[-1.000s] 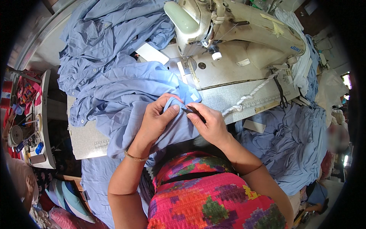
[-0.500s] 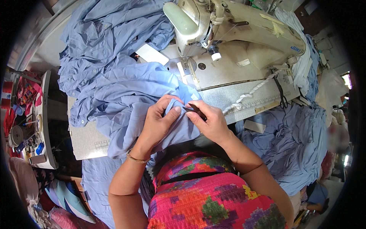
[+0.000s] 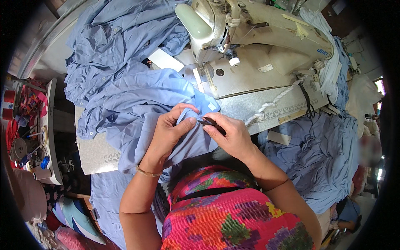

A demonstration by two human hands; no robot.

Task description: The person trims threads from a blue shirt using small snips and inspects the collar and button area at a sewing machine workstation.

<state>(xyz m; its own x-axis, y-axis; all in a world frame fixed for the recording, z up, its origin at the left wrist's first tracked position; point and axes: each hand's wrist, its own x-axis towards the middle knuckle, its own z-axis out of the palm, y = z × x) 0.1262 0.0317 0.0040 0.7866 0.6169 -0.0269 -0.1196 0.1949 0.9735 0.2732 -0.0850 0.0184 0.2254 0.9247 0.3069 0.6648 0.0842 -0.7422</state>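
A light blue shirt with small buttons lies bunched on the sewing table. My left hand pinches a fold of its cloth between thumb and fingers, close to the table's front edge. Just beside it, my right hand is closed around small dark thread snips, most of which the fingers hide. Their tip points at the pinched fold; whether it touches the cloth I cannot tell. A small white label shows on the shirt right above the snips.
Beyond my hands stands an industrial sewing machine. Behind the shirt, more blue garments are heaped near a white card. Another blue pile hangs at the right, below a twisted white cord and black-handled scissors.
My hands have drawn slightly apart, the left shifting a little leftward. More of the dark snips shows between them. The shirt keeps nearly the same place.
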